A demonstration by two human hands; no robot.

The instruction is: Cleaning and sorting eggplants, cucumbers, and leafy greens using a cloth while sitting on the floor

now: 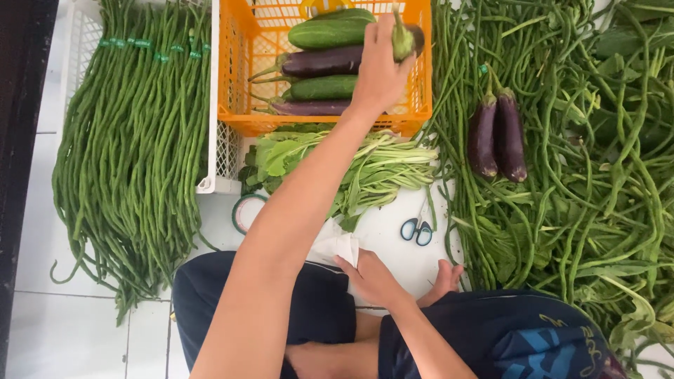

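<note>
Long beans (133, 140) lie bundled in a white crate (219, 151) at the left. Beside it, an orange crate (235, 84) holds cucumbers (330, 34) and eggplants (323, 62). The left hand (379, 67) reaches over it, closed around an eggplant (407, 38) held just above the crate's right side. Leafy greens (351, 165) lie in front on the floor. The right hand (372, 277) rests low, fingers lightly curled on white paper (337, 245). Scissors (418, 230) lie near, then two eggplants (497, 137) on loose beans (583, 175).
</note>
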